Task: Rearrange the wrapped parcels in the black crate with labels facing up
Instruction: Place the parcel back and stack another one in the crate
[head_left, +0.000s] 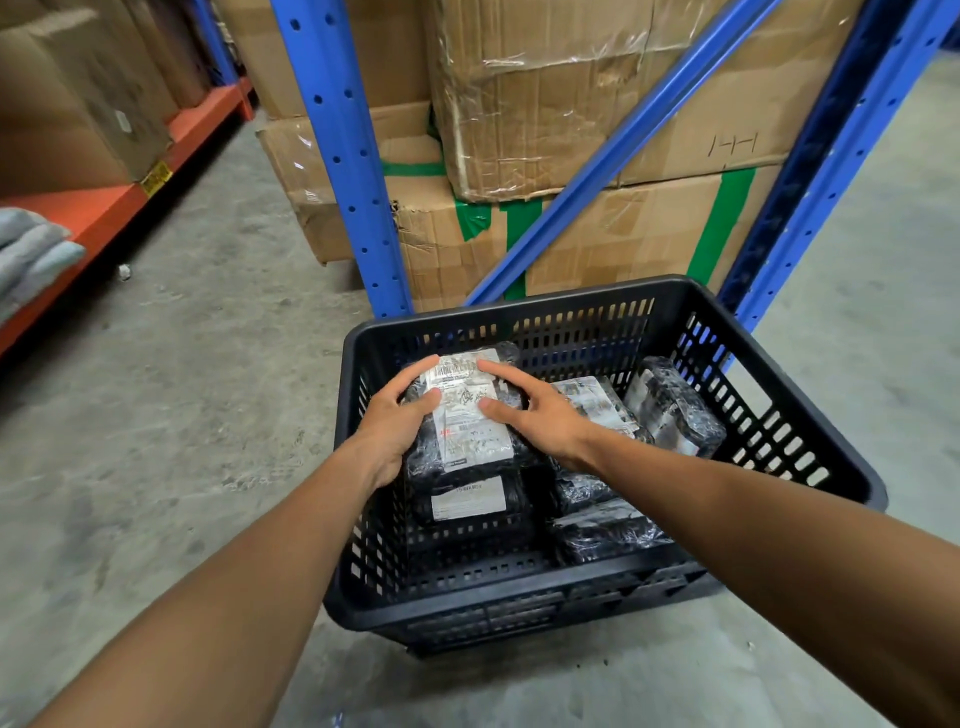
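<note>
A black slotted crate (779, 332) stands on the concrete floor. Inside it lie several black wrapped parcels with white labels. My left hand (395, 421) and my right hand (540, 415) grip the two sides of the top parcel (467, 421) in the crate's left half; its label faces up. Under it lies another parcel (470, 499) with its label up. On the right, a label-up parcel (597, 400) shows behind my right wrist, a parcel (670, 405) leans tilted against the far right wall, and one more parcel (608, 532) sits near the front.
Blue rack uprights (343, 156) and a diagonal brace rise just behind the crate, with stacked cardboard boxes (571, 104) between them. An orange shelf (109, 208) with boxes runs along the left. Grey cloth (31, 254) pokes in at the left edge. Concrete floor surrounds the crate.
</note>
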